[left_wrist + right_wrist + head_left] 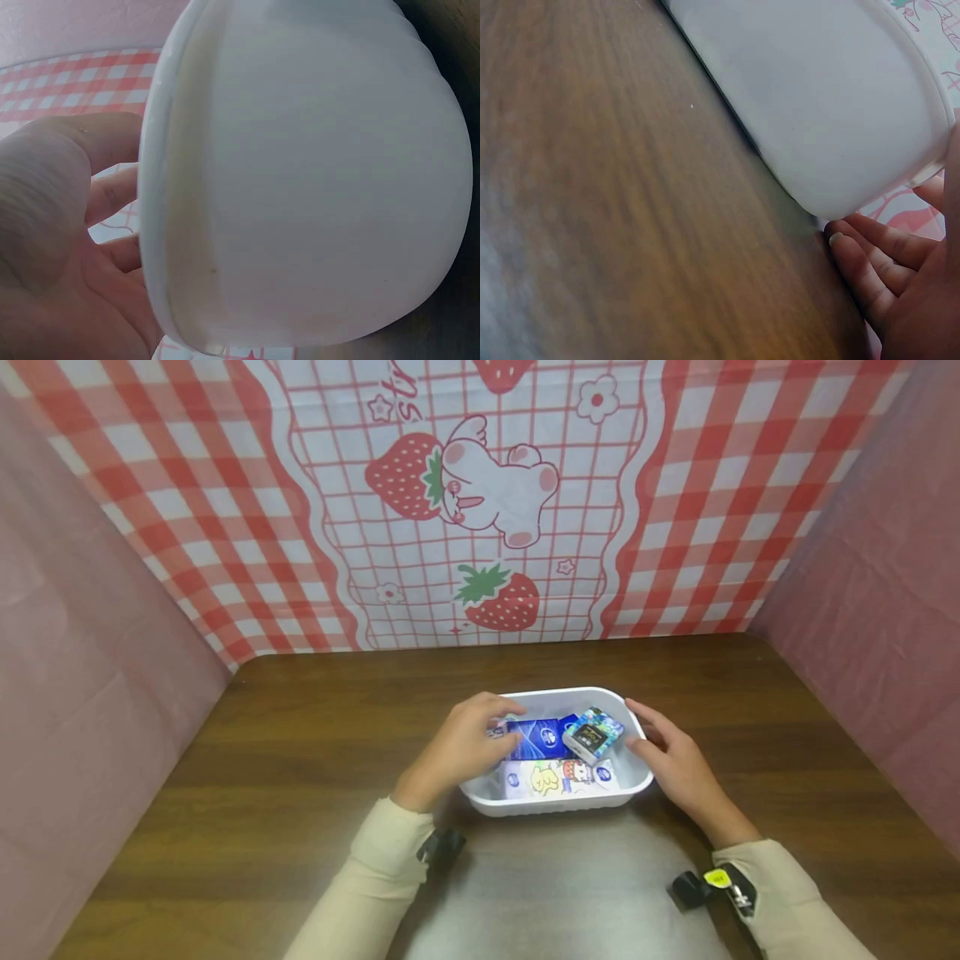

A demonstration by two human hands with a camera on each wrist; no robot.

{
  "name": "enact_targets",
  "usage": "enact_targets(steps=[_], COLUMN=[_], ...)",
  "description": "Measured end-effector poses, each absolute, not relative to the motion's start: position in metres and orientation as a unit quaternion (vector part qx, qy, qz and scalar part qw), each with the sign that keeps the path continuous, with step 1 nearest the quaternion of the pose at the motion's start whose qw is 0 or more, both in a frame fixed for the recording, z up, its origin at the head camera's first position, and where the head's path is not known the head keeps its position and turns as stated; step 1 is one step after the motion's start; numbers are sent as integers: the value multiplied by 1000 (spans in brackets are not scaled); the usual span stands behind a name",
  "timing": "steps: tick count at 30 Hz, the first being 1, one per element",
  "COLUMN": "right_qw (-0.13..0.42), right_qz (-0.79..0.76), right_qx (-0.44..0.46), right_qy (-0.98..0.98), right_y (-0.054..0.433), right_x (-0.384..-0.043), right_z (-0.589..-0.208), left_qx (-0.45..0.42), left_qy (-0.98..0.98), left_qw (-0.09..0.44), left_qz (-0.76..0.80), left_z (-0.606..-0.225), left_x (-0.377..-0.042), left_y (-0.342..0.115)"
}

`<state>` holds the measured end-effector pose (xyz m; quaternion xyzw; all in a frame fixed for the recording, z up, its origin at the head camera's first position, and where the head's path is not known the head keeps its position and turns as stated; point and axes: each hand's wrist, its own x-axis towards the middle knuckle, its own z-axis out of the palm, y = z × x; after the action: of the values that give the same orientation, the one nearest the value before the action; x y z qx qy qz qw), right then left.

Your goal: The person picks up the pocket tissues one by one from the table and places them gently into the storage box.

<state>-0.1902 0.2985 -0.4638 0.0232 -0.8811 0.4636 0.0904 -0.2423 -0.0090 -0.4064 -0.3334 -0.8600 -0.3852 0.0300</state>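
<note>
A white plastic basin (558,807) stands on the table, a blue tissue pack (536,739) and a white cartoon-printed tissue pack (558,779) lying inside. On the blue pack's right end, a small box with a blue-green floral print and dark label (594,735) rests tilted. My left hand (467,739) reaches over the basin's left end, thumb at the blue pack and fingertips inside, hidden behind the wall in the left wrist view; whether it pinches a pack I cannot tell. My right hand (678,768) holds the right end, thumb at the rim, fingers (889,247) around the outside.
The brown wooden table (300,760) extends around the basin. A red-and-white checked strawberry cloth (480,510) hangs behind it, with pink curtains (862,568) at both sides. Black wrist cameras (693,891) sit on both sleeves.
</note>
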Motion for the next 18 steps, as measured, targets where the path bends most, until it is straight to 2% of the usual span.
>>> enact_targets(steps=[7, 18], right_qw=[88, 116], right_qz=[467, 486], right_qx=[19, 36], right_qy=[-879, -865], right_y=[296, 292], right_x=[-189, -191], right_z=[-465, -464], left_qx=[-311, -259], left_qy=[-856, -894], left_qw=[37, 98], left_qz=[-412, -352], left_z=[-405, -403], left_x=[-243, -243], left_y=[-13, -16])
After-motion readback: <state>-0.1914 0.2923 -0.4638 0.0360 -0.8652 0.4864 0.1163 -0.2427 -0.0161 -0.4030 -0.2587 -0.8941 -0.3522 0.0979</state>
